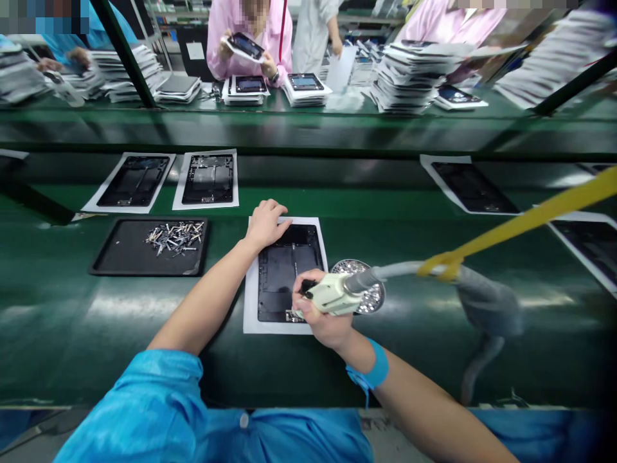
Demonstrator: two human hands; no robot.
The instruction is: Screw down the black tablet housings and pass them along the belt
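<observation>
Glossy tabletop (116,334), rectangular black panel (278,275)

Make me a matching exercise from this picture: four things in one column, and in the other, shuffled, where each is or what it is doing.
1. Left hand
2. Right hand
3. Black tray
4. Yellow strap

A. Fastened around the grey cable
B. Bearing a heap of small pieces
C. At the far left corner of the black panel on its white sheet
D. Gripping the pale tool

Pairs: 1-C, 2-D, 3-B, 4-A
</observation>
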